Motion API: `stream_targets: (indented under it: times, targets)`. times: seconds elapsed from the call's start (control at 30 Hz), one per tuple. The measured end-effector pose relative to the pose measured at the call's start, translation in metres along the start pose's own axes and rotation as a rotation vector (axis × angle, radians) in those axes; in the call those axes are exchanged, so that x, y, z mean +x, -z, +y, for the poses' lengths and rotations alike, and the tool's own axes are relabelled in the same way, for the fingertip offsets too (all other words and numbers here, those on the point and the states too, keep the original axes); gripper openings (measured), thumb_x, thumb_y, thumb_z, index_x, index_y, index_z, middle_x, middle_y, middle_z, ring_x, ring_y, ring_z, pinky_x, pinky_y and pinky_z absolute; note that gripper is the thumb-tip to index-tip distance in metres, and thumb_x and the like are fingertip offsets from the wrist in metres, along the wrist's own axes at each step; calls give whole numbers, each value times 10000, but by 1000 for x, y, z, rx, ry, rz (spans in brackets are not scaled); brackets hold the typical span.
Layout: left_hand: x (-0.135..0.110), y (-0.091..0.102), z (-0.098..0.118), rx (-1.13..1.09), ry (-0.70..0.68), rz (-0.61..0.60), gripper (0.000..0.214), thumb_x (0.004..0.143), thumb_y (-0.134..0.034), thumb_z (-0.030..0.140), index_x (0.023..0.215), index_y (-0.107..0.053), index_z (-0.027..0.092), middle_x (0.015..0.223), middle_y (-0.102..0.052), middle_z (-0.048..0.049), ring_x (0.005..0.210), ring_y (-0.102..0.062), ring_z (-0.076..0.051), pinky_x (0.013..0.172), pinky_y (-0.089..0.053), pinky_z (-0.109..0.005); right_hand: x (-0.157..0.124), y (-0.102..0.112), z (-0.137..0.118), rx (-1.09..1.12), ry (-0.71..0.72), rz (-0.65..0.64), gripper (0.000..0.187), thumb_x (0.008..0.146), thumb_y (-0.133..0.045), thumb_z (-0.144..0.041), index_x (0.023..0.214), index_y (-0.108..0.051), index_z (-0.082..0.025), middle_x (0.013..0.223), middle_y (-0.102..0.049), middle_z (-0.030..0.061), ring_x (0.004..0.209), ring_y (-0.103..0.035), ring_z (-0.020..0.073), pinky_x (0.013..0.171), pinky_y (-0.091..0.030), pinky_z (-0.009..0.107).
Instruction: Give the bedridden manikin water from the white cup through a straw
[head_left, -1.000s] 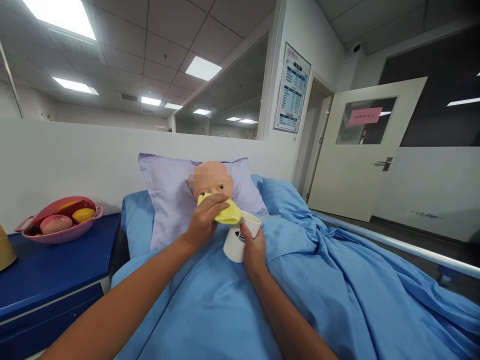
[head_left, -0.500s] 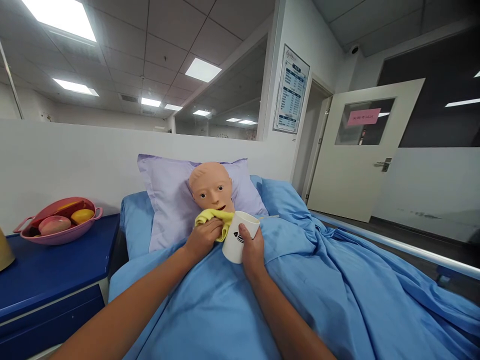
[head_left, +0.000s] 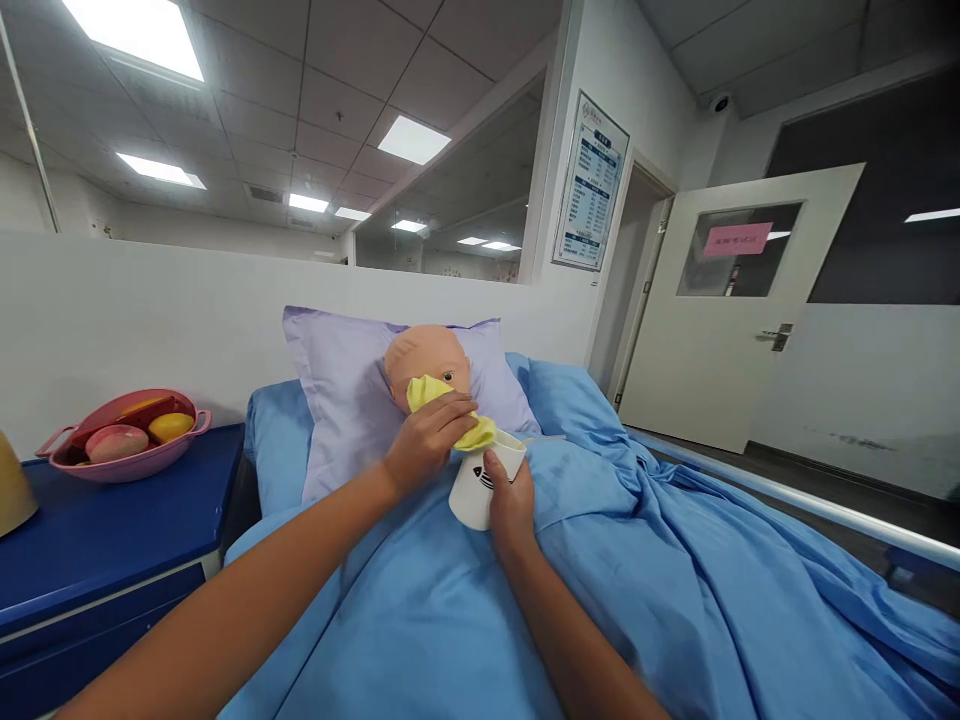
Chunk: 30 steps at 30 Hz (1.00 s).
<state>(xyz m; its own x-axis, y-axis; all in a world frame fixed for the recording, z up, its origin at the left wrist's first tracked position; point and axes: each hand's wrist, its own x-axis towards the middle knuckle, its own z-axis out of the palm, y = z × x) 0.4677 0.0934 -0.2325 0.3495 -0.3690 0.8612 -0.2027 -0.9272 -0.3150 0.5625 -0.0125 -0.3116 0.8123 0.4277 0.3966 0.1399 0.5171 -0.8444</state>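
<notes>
Blue bedding [head_left: 637, 600] covers a manikin [head_left: 424, 350]; left hand [head_left: 427, 440] clamps a yellow cloth [head_left: 421, 390] on its mouth, right hand [head_left: 511, 497] grips a white cup [head_left: 466, 495] just beneath, seemingly for drips.

Left hand [head_left: 427, 440]: risen from beside the white cup [head_left: 480, 490] to the manikin's face.
Yellow cloth [head_left: 442, 405]: now covers that face.

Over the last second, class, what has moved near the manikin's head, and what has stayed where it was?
The left hand, gripping the yellow cloth, dropped from the mouth of the manikin to below its chin, then rose and now presses the cloth over the mouth again. Nothing was taken up or let go. The right hand kept the white cup by the chin; pillow and pink fruit bowl stayed put.
</notes>
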Motion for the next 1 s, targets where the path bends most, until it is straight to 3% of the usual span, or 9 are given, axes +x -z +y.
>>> stream_targets:
  times: [0.23,0.47,0.57,0.67,0.8,0.9,1.0]
  targets:
    - [-22,-17,-9,229,-114,-195,238,953,-385,98,969,-618,56,1087,-631,-160,1152,-554,-222,1006,-488,-378,0,0,-5,-27,-30,28,617,692,-683,-586,1123,-566,-160,936,-667,68,721,-625,174,645,-510,301]
    - [-49,-21,3,267,72,-433,229,958,-388,130,940,-614,101,993,-626,-107,917,-614,-188,779,-545,-300,-2,0,-4,-38,-47,20,614,698,-672,-596,1130,-560,-173,942,-671,63,734,-639,185,638,-518,304]
    - [-61,-10,2,216,132,-499,215,941,-399,108,913,-611,126,929,-628,-77,876,-608,-170,768,-526,-277,-2,2,0,-84,-27,3,628,682,-686,-592,1134,-563,-175,981,-673,72,821,-649,213,676,-523,316]
    - [-74,29,-7,157,182,-534,253,862,-415,25,956,-613,151,972,-644,-62,944,-600,-173,817,-502,-273,-5,6,2,-132,-21,-6,672,651,-688,-610,1140,-571,-164,1026,-672,90,895,-648,248,726,-526,347]
    - [-99,123,-28,51,503,-383,393,757,-420,-10,1034,-610,193,1055,-647,-37,953,-594,-164,814,-475,-261,-13,1,-3,-294,-40,26,727,573,-690,-663,1084,-605,-153,1004,-686,118,878,-653,291,709,-529,386]
    - [-121,196,-46,-60,897,-213,322,750,-420,31,922,-635,196,902,-664,-10,839,-598,-161,774,-466,-269,-18,-27,-7,-377,-79,106,772,528,-708,-673,1107,-602,-173,955,-696,123,780,-663,308,624,-528,403]
    - [-143,255,-66,-182,1215,-37,172,797,-474,143,856,-633,171,834,-674,-22,776,-616,-179,690,-482,-269,-27,-78,-7,-312,-162,96,813,534,-680,-696,1163,-573,-192,904,-695,118,696,-662,317,540,-516,412]
